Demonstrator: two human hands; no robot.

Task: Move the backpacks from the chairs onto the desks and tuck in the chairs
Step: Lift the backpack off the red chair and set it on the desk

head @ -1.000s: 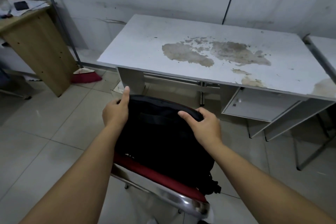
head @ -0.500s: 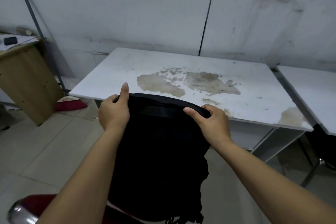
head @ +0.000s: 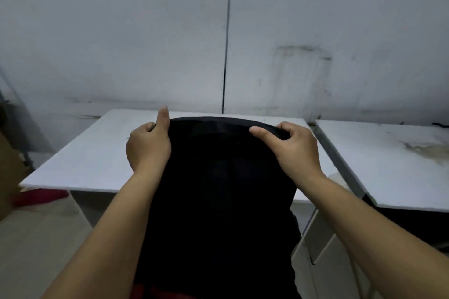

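Both hands grip one black fabric backpack (head: 218, 189) by its top edge. The left hand (head: 148, 145) sits at the bag's ten o'clock corner, its fingers curled round the rim and the thumb pointing straight up along the edge. The right hand (head: 295, 147) sits at the two o'clock corner, thumb laid across the near face of the fabric and the fingers folded over the far side, so the rim is pinched between them. Neither hand is spread; each is closed tightly on the cloth.

The backpack hangs upright between the two bare forearms, filling the middle of the view from the centre down to six o'clock. Its upper part stands in front of the near edge of a white rectangular desk with a flat laminate top (head: 80, 165), hiding the middle of that top; whether its base touches anything cannot be told. A strip of red chair padding (head: 155, 292) shows just under the bag at six o'clock.

Two white desks are in view: the one behind the bag, and a second white desk with a brownish stain on its top (head: 388, 167) at three o'clock, just beside the first with a narrow gap between them. At nine o'clock a brown wooden panel (head: 9, 172) shows, and a blurred red object (head: 38, 195) lies low beside it. A grey panelled wall (head: 315, 31) with a dark vertical seam fills the upper half.
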